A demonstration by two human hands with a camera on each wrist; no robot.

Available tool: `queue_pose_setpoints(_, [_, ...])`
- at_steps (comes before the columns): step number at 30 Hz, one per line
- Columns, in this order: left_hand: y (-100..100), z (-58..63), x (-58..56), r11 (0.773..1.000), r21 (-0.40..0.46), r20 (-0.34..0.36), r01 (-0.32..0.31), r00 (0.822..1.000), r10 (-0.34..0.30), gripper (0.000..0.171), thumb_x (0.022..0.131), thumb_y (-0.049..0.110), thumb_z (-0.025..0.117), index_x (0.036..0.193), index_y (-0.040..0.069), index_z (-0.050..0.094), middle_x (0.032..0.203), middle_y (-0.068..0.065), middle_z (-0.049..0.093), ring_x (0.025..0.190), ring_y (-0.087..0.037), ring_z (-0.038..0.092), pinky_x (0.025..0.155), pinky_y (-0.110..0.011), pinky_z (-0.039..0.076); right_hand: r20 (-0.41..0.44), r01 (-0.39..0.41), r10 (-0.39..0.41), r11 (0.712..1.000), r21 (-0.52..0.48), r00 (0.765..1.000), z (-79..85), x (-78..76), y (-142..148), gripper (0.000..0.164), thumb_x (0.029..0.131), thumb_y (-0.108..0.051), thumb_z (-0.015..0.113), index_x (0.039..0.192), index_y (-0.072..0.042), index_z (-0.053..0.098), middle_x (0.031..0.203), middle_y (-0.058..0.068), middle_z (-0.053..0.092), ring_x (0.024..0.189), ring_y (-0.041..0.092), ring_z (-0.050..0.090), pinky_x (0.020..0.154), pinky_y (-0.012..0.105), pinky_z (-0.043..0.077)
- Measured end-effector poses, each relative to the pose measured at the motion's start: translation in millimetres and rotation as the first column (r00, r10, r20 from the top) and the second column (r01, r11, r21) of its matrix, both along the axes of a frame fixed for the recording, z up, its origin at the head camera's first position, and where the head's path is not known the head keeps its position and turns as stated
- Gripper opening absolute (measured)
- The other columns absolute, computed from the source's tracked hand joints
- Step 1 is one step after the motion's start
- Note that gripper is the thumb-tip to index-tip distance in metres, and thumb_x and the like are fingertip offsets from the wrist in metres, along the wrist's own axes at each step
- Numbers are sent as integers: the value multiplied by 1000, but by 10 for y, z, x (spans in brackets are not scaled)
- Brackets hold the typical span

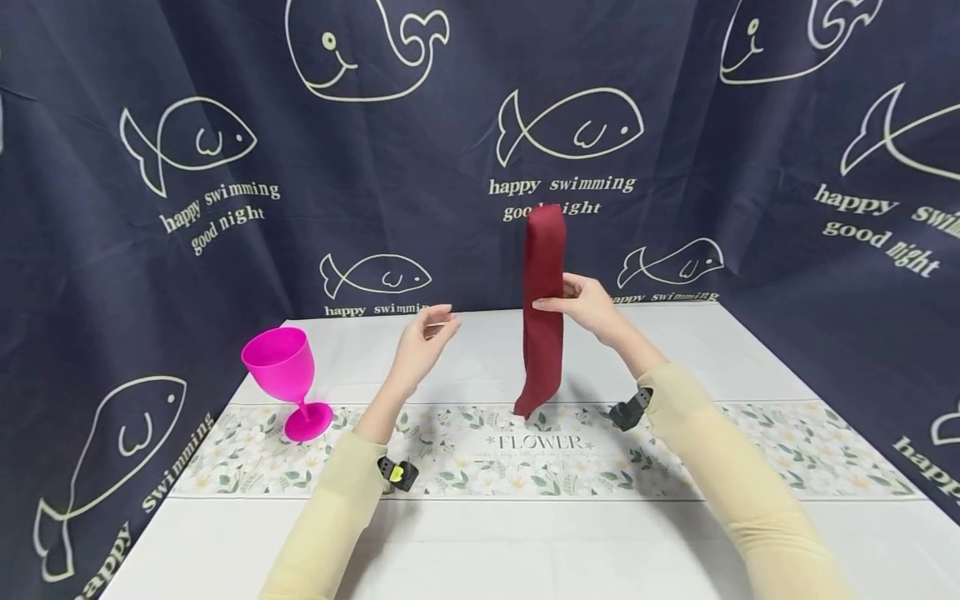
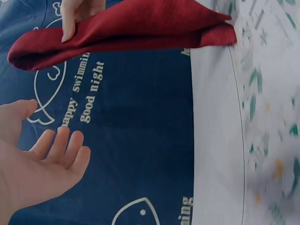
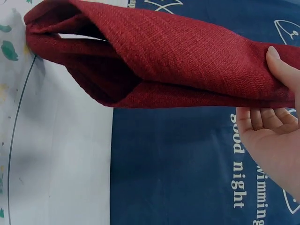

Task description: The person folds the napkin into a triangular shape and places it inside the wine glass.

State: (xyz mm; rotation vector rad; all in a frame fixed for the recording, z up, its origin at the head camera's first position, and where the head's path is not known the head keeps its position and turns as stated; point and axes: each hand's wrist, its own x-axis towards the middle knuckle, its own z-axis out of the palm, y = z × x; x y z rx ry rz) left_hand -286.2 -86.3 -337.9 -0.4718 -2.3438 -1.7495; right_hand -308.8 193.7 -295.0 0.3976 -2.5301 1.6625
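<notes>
A dark red folded cloth napkin (image 1: 543,325) stands upright as a long strip, its lower end at the flowered band of the table. My right hand (image 1: 588,307) grips it at mid-height, thumb on the near face and the other fingers behind. Loose folds gape at the napkin's lower end (image 3: 154,56) in the right wrist view. My left hand (image 1: 426,342) is raised to the left of the napkin, apart from it, with nothing in its relaxed fingers (image 2: 70,150). Left of that hand, a bright pink plastic goblet (image 1: 281,367) stands on the table.
The white table covering (image 1: 480,542) has a flowered band with the word FLOWER across it. A navy curtain (image 1: 450,208) printed with fish and whales hangs behind the table and along both sides. Small black devices are strapped at both wrists.
</notes>
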Motion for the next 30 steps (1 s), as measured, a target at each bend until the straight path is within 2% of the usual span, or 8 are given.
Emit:
queue_pose_setpoints(6, [-202,-6,87,996,-72,-41,-46,998,43,50,92,32,59,133,7,47,127,-11,56,118,-27,53,105,-41,38,3,17,-17,1000,11,1000,-15,22,87,53,81,-27,73,128,-9,56,118,13,64,99,9,62,103,44,40])
queue_pose_setpoints(11, [-376,3,168,989,-107,-72,-104,993,97,49,91,27,61,133,7,47,127,-14,56,117,-30,53,103,-45,39,7,33,-33,999,10,999,6,55,169,53,82,-25,73,128,-7,56,117,12,65,95,5,61,103,45,39])
queue_pose_setpoints(15, [-523,17,223,981,-133,-100,-144,986,131,49,90,25,62,134,6,47,127,-16,56,116,-33,54,100,-46,41,-1,39,-39,999,-3,999,96,171,201,51,82,-20,72,127,-2,55,109,8,67,89,2,61,102,46,40])
queue_pose_setpoints(19, [-685,46,290,972,-114,-156,-208,969,189,47,89,20,63,131,3,49,124,-19,58,113,-36,55,98,-46,42,-11,37,-37,999,2,999,183,291,207,50,84,-19,70,127,0,54,107,6,67,87,-1,60,103,46,39])
queue_pose_setpoints(22, [-808,55,339,959,-99,-220,-267,945,241,43,88,15,64,127,0,52,119,-21,61,108,-36,57,94,-47,44,-11,39,-38,999,6,999,197,324,226,51,84,-20,70,128,0,53,109,6,67,88,-2,60,103,46,39])
queue_pose_setpoints(25, [-925,61,386,938,-90,-295,-336,908,297,39,87,11,66,122,-2,55,113,-21,64,103,-36,60,88,-44,46,-11,43,-42,999,2,999,192,322,263,51,83,-19,70,128,0,53,108,5,67,88,-2,60,103,46,39])
queue_pose_setpoints(30, [-1142,82,406,886,-47,-421,-461,814,401,34,84,7,69,115,-2,60,105,-20,67,95,-33,61,77,-28,42,-10,46,-46,999,-11,999,116,205,364,52,83,-20,71,127,-1,54,102,-3,67,89,-1,60,104,47,38])
